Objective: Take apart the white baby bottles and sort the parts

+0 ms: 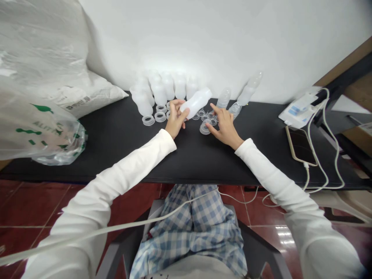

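My left hand (176, 118) is closed round a white plastic baby bottle (197, 101), tilted with its far end up to the right. To its right my right hand (223, 126) has its fingers apart, thumb and forefinger around a clear ring-shaped piece (205, 128) on the table; I cannot make out a grip on it. Small clear nipples (205, 115) lie between the hands. Several white bottles (158, 91) stand along the wall, with collar rings (148, 120) in front of them. Behind my right hand are a clear cap (224, 97) and a capped bottle (247, 92), leaning.
A white plastic bag (46, 128) with green print and a large white sack (95, 95) take up the left of the black table (122, 143). On the right are a white power strip (300, 108), a phone (301, 145) and looping cables. Another cable (116, 228) crosses over my lap.
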`<move>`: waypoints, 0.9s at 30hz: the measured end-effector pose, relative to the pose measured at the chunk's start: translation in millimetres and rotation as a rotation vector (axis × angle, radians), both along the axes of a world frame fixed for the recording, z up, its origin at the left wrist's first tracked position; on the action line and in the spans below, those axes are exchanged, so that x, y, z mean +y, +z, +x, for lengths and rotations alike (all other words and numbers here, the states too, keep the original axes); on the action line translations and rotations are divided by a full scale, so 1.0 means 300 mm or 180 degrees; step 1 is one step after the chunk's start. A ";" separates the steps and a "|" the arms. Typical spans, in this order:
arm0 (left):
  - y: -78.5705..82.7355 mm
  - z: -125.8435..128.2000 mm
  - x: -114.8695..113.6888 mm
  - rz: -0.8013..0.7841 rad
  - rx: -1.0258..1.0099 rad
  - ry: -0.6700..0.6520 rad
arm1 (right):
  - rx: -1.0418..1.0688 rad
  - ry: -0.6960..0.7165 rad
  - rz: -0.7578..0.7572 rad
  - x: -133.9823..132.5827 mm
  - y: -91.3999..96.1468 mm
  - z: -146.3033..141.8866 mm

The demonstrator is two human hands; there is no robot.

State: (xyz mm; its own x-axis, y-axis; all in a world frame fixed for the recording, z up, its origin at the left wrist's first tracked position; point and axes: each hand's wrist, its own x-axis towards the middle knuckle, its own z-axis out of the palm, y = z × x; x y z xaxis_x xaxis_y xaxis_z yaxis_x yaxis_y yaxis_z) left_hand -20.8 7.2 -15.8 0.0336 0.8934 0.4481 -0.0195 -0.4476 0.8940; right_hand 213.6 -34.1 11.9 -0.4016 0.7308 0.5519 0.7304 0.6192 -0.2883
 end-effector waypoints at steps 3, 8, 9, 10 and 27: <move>-0.003 0.005 -0.011 0.0402 0.0446 -0.0224 | 0.0310 0.0063 -0.0004 -0.002 -0.001 0.000; -0.011 0.014 -0.023 0.0869 0.1051 -0.0286 | 0.0423 0.0136 0.0005 -0.006 -0.001 -0.006; -0.013 0.016 -0.024 0.0918 0.1143 -0.0254 | 0.0375 0.0165 0.0006 -0.008 0.001 -0.007; -0.015 0.018 -0.025 0.0949 0.1225 -0.0214 | 0.0320 0.0203 0.0003 -0.011 0.004 -0.009; 0.052 -0.170 0.010 0.0228 0.1018 0.2116 | -0.0532 0.0262 0.0185 -0.007 -0.001 -0.010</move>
State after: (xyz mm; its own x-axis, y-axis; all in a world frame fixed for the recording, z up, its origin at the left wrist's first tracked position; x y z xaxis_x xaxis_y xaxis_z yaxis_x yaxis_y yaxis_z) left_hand -71.9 10.3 -0.1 -0.3658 0.7396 0.5650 0.5325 -0.3316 0.7788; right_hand 210.7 -36.3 11.7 -0.5484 0.6605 0.5128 0.7113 0.6909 -0.1292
